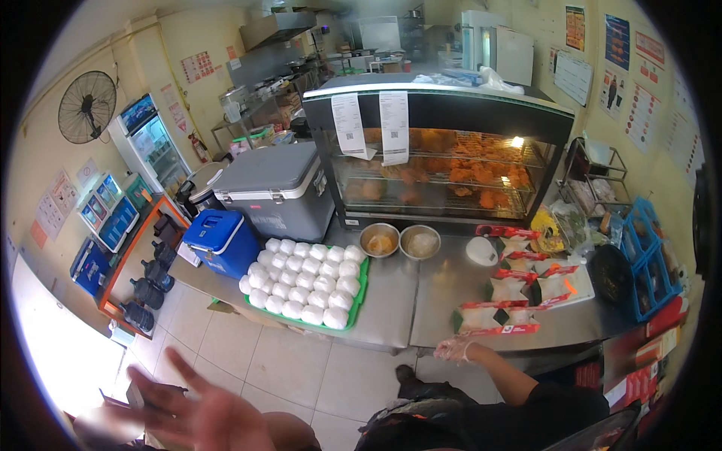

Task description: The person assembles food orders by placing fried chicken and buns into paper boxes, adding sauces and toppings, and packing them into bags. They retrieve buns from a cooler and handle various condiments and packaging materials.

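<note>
My left hand (199, 410) is raised close in the lower left, blurred, its fingers spread and nothing seen in it. A clear plastic glove covers my right hand (457, 349), which hangs at the front edge of the steel counter (383, 312). Its fingers are loosely bent, with nothing visible in them. Just beyond it are several red-and-white food cartons (499, 319), open, with white contents. To the left, a green tray (353, 314) bears rows of white paper-wrapped balls (304, 279). Two metal bowls (380, 240) stand behind, between tray and cartons.
A lit glass warming cabinet (451, 169) with fried pieces on racks stands at the back. Left of it are a grey cooler box (267, 180) and a blue one (222, 240). Blue baskets (647, 255), a round black lid (609, 272) and a white disc (481, 252) lie right.
</note>
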Tool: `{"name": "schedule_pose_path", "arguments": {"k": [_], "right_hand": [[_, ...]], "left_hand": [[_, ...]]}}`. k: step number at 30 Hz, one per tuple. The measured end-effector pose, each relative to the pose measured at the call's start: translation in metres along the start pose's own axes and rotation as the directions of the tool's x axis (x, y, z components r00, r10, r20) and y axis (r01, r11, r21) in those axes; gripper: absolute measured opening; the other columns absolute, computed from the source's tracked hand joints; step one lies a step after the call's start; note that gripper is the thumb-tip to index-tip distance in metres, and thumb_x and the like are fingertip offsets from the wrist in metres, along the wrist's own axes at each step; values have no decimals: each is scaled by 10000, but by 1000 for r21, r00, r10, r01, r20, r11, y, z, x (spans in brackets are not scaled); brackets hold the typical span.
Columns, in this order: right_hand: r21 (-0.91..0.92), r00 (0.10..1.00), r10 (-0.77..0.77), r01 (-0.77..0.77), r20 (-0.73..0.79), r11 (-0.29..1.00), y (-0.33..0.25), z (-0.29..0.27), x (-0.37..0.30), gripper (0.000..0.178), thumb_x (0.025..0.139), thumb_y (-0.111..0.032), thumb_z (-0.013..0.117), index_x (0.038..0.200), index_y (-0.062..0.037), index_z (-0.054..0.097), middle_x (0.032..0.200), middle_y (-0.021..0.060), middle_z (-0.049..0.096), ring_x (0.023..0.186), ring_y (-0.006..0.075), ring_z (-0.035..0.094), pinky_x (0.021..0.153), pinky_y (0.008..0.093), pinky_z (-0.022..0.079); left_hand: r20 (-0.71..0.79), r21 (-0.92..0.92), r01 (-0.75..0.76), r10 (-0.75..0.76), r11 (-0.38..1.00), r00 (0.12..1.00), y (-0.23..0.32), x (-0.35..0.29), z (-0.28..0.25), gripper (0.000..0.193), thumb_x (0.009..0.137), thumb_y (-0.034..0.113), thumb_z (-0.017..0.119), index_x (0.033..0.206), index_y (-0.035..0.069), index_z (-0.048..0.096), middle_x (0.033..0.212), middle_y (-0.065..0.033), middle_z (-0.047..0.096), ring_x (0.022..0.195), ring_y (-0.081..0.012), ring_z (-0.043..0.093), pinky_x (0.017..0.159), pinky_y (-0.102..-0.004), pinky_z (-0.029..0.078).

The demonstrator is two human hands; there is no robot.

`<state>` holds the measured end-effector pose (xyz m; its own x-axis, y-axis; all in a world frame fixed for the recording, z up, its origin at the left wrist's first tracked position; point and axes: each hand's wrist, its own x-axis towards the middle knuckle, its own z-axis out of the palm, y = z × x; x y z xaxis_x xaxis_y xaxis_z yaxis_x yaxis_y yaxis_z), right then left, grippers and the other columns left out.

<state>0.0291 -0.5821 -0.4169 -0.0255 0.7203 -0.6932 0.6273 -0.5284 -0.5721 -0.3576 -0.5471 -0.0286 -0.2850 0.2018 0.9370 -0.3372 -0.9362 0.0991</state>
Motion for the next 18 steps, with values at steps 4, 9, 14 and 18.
{"name": "schedule_pose_path", "arguments": {"k": [4,9,14,18], "right_hand": [[51,1000,-18,18,13,999,-14,-4,68,418,982,-484,690,1202,-131,734,1011,55,748,866,188,682,686,352,560],[58,993,-115,117,-31,991,-44,-39,121,396,982,-457,681,1165,-116,761,1033,69,776,944,211,723,783,384,586],[182,985,-142,158,-95,971,-65,-61,183,318,988,-355,701,1180,-105,749,1023,78,771,918,198,716,823,368,571],[300,994,-34,65,-108,952,-108,-93,176,297,998,-334,693,1165,-94,741,1019,87,764,931,200,702,852,364,559]], "left_hand": [[-122,-297,71,-111,952,986,-28,5,51,771,948,564,686,1618,306,406,1715,235,176,1595,-210,116,1291,-587,2],[167,-77,152,-138,985,976,-116,28,55,832,910,682,631,1608,280,423,1740,205,144,1624,-220,16,1271,-645,-67],[361,86,79,-105,993,927,-190,54,47,623,995,575,588,1561,343,473,1684,102,288,1567,-277,207,1224,-696,119],[430,-45,79,-52,996,901,-259,61,15,486,1093,355,547,1556,288,416,1248,-34,634,1140,-238,601,1007,-522,471]]}}
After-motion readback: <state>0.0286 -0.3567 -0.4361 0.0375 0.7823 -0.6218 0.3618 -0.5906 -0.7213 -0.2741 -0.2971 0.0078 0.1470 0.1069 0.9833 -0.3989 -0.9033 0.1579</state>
